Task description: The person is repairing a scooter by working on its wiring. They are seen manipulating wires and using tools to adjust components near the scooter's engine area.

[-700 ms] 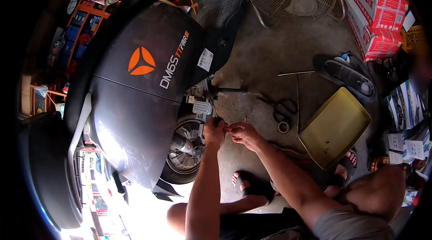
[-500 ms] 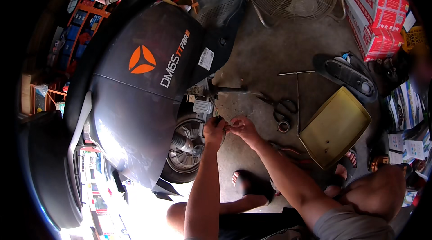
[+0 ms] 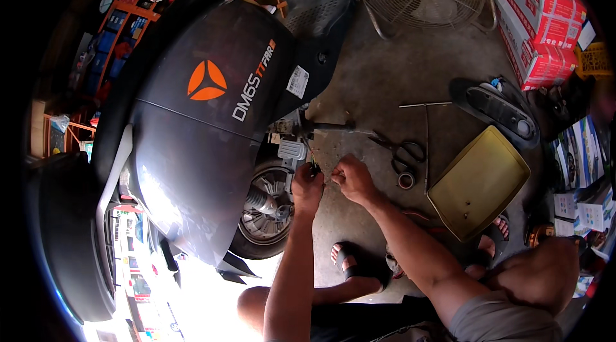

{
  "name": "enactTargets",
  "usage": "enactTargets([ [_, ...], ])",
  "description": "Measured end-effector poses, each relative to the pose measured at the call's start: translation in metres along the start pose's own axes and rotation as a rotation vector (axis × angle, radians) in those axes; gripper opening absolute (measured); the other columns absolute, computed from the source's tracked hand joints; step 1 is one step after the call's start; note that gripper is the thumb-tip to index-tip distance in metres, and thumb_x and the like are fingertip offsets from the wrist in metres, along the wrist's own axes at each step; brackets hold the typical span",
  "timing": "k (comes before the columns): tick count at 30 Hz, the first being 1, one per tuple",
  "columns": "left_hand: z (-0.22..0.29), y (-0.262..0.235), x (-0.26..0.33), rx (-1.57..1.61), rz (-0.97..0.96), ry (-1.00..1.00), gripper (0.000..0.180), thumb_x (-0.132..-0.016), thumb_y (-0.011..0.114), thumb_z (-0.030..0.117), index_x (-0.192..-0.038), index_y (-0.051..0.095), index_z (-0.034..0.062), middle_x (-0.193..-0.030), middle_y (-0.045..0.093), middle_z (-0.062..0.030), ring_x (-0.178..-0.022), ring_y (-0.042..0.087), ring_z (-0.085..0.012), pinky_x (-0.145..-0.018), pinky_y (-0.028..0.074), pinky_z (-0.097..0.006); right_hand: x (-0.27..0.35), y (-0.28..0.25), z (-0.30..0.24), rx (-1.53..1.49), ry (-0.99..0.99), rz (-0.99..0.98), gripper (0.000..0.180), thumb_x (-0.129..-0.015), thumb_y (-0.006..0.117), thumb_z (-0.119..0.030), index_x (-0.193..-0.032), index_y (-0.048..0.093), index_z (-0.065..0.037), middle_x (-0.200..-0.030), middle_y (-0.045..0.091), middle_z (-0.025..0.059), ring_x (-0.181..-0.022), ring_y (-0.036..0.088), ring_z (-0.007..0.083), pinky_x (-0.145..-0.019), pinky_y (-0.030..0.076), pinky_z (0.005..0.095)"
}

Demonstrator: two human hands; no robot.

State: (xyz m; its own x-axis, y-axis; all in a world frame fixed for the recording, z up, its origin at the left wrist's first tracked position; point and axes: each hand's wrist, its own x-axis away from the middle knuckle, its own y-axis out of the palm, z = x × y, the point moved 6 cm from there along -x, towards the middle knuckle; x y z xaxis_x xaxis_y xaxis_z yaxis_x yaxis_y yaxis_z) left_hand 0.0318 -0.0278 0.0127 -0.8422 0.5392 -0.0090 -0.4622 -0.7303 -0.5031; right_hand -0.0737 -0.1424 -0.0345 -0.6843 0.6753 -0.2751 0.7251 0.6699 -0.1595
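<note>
Dark thin wire (image 3: pixel 313 163), emerging above left hand (image 3: pixel 307 184) at one o'clock: pinches it with closed thumb and fingers, perhaps for steadying it near the scooter (image 3: pixel 186 124) at ten o'clock. With right hand (image 3: pixel 353 181), curls fingers at three o'clock, without touching the left; cannot tell opening or content. Has scissors (image 3: pixel 393 148) at two o'clock from there, probably for easy reach.
</note>
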Motion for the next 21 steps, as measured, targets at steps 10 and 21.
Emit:
enactTargets([
  [10,0.06,0.024,0.029,-0.724,-0.003,0.622,0.031,-0.074,0.055,-0.005,-0.102,0.063,0.0058,-0.099,0.066,-0.0133,-0.093,0.059,-0.0342,-0.085,0.047,-0.043,-0.012,0.007,-0.003,0.125,0.073,-0.127,0.004,-0.075,0.068,-0.013,-0.076,0.069,-0.009,-0.083,0.067,0.0144,-0.079,0.066,0.0332,-0.074,0.05,0.0439],
  [21,0.05,0.013,0.02,-0.823,-0.103,0.502,0.024,-0.076,0.057,-0.001,-0.096,0.067,0.0071,-0.097,0.068,-0.0128,-0.093,0.061,-0.0359,-0.083,0.049,-0.044,-0.018,0.015,-0.009,0.218,0.154,-0.224,0.018,-0.081,0.067,-0.025,-0.083,0.069,-0.008,-0.087,0.069,0.0152,-0.084,0.066,0.0331,-0.077,0.048,0.047],
])
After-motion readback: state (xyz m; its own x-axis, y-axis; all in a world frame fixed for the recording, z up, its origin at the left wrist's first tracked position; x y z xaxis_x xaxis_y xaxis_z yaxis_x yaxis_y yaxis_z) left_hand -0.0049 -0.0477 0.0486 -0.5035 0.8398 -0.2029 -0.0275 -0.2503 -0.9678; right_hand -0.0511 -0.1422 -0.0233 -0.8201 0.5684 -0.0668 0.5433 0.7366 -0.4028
